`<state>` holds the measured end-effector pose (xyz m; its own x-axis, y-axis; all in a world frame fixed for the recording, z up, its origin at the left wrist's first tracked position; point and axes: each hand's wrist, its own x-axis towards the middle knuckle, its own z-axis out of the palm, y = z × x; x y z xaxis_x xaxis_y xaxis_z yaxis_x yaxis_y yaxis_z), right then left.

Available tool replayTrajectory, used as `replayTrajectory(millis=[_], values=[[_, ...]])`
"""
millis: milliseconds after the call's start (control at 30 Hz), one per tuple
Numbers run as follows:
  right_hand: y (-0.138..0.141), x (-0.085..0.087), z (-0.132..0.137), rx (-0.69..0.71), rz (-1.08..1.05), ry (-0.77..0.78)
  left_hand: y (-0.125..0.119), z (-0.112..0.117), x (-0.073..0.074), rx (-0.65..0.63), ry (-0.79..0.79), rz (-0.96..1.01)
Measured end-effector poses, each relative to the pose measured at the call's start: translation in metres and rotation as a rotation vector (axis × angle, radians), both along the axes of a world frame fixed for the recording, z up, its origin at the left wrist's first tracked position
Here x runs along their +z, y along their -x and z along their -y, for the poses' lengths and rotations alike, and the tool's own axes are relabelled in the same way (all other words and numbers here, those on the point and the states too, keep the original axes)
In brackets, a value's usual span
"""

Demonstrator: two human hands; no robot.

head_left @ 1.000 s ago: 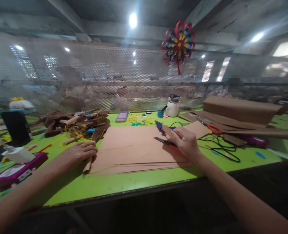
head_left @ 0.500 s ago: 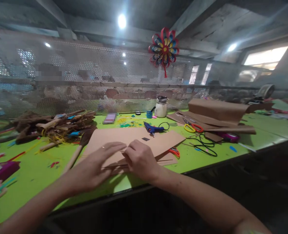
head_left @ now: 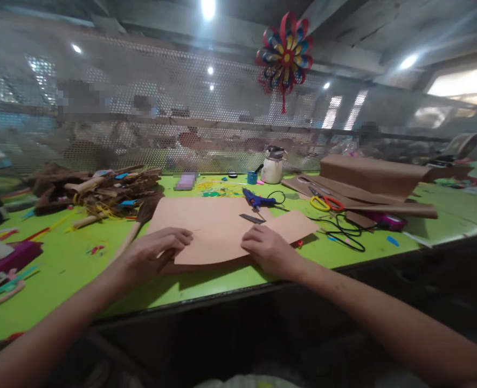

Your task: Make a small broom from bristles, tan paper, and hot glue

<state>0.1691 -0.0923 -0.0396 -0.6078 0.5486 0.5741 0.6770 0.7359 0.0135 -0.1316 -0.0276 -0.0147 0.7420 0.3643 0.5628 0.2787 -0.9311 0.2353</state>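
Note:
A sheet of brown kraft paper [head_left: 209, 229] lies in front of me, its near edge bowed slightly up off the green table. Near its left front corner, my left hand [head_left: 157, 252] pinches the edge, fingers on top and the thumb mostly hidden. My right hand [head_left: 272, 250] grips the same edge farther right, with bent fingers over the paper. Just beyond the right hand are a small dark strip [head_left: 251, 219] and a blue glue gun [head_left: 257, 199]. A brush with a wooden handle [head_left: 128, 237] lies beside the paper on the left.
Scissors with yellow and red handles [head_left: 326, 203] lie at right, by a black cord [head_left: 345, 231] and folded brown paper [head_left: 373, 178]. A heap of bark and sticks [head_left: 101, 191] is at left. A white jar [head_left: 272, 166] stands behind, before a perforated screen [head_left: 222, 129].
My hands have moved apart, the left one leftward and the right one rightward along the paper's near edge. The paper now lies flatter and the view has tilted down.

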Motion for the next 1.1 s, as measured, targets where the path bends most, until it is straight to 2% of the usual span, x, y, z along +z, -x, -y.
replayTrajectory(millis=[67,167,233,300,400,533,667,767,900,1033,1100], values=[[-0.014,0.003,0.001,0.033,0.014,-0.004,0.006,-0.003,0.0,0.002,0.047,0.041],[-0.02,0.006,0.005,0.072,-0.02,0.018,0.012,-0.009,-0.001,0.036,0.136,0.064],[-0.017,0.003,0.008,0.074,-0.054,0.046,0.013,-0.011,0.0,0.072,0.19,0.0],[-0.013,-0.002,0.009,0.056,-0.074,0.071,0.01,-0.007,0.004,0.119,0.223,-0.152],[-0.007,-0.008,0.008,0.005,-0.073,0.1,-0.001,0.012,0.013,0.179,0.182,-0.39],[0.0,-0.008,0.006,-0.052,-0.027,0.12,-0.026,0.038,0.019,0.139,0.122,-0.437],[-0.001,-0.006,0.008,-0.064,0.019,0.135,-0.038,0.036,0.011,0.146,0.142,-0.397],[-0.015,-0.006,0.013,-0.058,0.028,0.144,-0.033,0.027,0.005,0.14,0.164,-0.382],[-0.049,-0.003,0.019,-0.058,0.002,0.175,-0.025,0.021,0.004,0.158,0.167,-0.378],[-0.08,0.011,0.021,-0.057,0.015,0.294,-0.025,0.017,0.008,0.258,0.186,-0.408],[-0.09,0.019,0.02,-0.052,0.016,0.358,-0.025,0.015,0.01,0.269,0.197,-0.418]])
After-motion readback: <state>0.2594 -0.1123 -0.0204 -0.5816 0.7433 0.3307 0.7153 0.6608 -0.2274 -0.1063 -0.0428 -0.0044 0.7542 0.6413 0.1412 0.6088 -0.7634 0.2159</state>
